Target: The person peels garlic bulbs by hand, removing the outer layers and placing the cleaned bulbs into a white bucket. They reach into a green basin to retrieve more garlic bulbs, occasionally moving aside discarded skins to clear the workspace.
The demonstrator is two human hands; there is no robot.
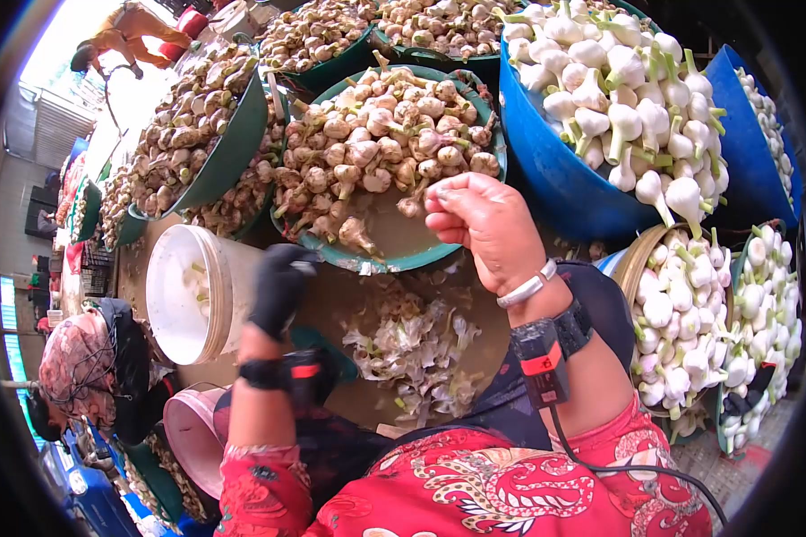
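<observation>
My right hand (485, 219), bare and wearing a silver bracelet, is raised over the near right rim of a green tub (403, 261). Its fingers are curled and pinched together; whatever they hold, if anything, is hidden. Unpeeled garlic bulbs (367, 148) are heaped in that tub, one close by the fingertips. My left hand (282, 285), in a black glove, is smeared by motion in front of a white bucket (184, 286), so its fingers cannot be made out. Loose garlic skins (416, 353) lie in a pile on the ground between my arms.
A blue tub (546, 148) heaped with clean white garlic stands at the right, with more filled containers (681, 309) below it. Green tubs (233, 148) of unpeeled garlic line the left and back. A pink bucket (192, 430) and another person (85, 371) are at lower left; someone bends (130, 36) farther away.
</observation>
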